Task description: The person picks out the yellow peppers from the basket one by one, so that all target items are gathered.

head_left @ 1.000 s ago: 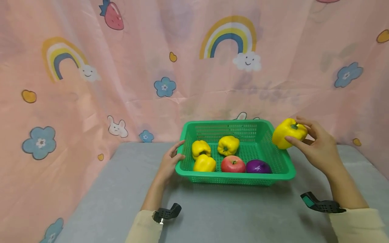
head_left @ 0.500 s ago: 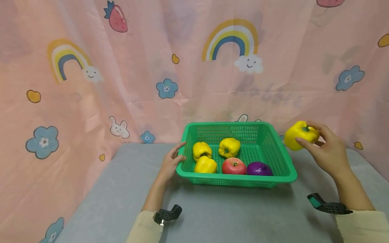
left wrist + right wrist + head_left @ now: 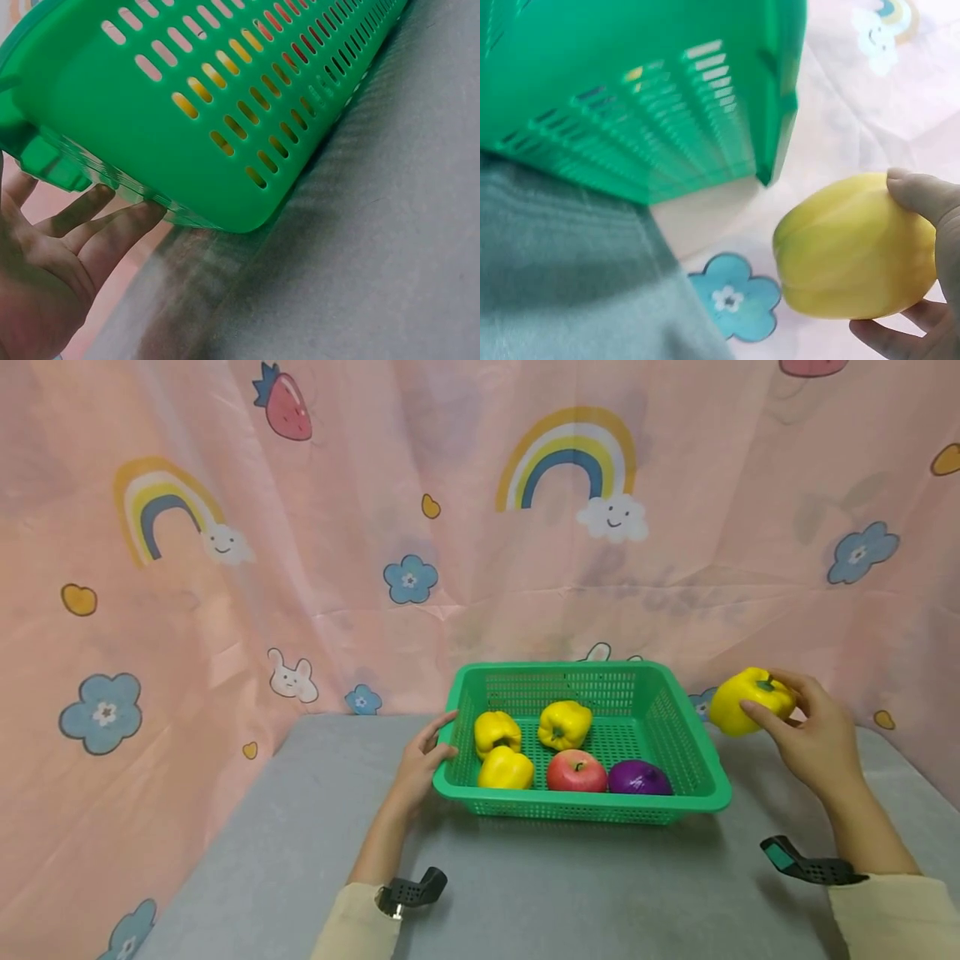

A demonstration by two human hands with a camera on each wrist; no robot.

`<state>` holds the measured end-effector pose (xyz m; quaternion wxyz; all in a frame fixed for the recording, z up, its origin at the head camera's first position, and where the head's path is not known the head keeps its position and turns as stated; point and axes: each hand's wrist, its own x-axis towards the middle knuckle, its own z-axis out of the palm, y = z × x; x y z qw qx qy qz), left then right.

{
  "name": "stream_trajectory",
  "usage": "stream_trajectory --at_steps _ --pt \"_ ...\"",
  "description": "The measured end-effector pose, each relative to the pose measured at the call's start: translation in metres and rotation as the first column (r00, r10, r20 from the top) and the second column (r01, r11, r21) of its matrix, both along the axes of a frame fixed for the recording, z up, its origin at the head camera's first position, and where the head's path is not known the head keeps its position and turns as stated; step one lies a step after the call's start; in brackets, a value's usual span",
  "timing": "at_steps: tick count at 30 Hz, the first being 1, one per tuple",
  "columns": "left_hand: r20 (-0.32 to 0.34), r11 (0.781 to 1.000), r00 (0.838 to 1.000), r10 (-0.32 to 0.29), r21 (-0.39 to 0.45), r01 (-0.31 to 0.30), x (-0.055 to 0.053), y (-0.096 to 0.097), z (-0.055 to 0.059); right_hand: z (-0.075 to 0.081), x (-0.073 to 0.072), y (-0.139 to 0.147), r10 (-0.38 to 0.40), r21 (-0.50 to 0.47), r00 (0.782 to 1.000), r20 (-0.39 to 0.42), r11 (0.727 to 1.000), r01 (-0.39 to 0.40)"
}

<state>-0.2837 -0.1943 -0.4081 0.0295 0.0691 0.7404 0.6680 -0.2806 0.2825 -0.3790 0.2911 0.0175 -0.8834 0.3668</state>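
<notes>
My right hand (image 3: pixel 819 739) grips a yellow bell pepper (image 3: pixel 742 703) in the air, just right of the green plastic basket (image 3: pixel 581 803). In the right wrist view, the thumb lies on one side of the pepper (image 3: pixel 851 247) and fingertips on the other. At the basket's left end, my left hand (image 3: pixel 416 767) holds the rim; in the left wrist view, its fingers (image 3: pixel 124 236) touch the outer wall below the rim. Inside the basket lie three yellow bell peppers (image 3: pixel 565 724), a red apple (image 3: pixel 576 772) and a shiny purple onion (image 3: pixel 639 778).
The basket stands on a grey-covered table (image 3: pixel 540 893). Behind the table hangs a pink curtain (image 3: pixel 465 552) printed with rainbows and flowers. Each wrist wears a black camera mount (image 3: pixel 813 864).
My right hand has moved the pepper rightward, from over the basket's right rim to clear of it, with a slight drop lately. The left hand stays at the left rim.
</notes>
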Motion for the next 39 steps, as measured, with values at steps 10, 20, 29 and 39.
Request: stream_trajectory --at_steps 10,20,29,39 --pt "-0.003 1.0 1.0 0.013 0.002 -0.013 0.003 -0.001 0.003 -0.018 -0.007 0.01 -0.067 0.027 0.998 0.015 0.997 0.067" --pt "-0.027 1.0 1.0 -0.002 -0.028 0.001 0.003 -0.002 0.005 -0.028 -0.009 0.01 -0.092 0.073 0.994 0.057 0.993 0.088" --pt "-0.019 1.0 1.0 -0.012 -0.024 0.011 0.008 0.002 0.018 -0.032 -0.01 0.005 -0.104 0.065 0.989 0.104 0.993 0.097" --pt "-0.05 0.996 0.999 0.017 -0.085 -0.021 0.014 0.004 0.023 -0.047 -0.015 0.004 -0.066 0.109 0.996 0.058 0.992 0.059"
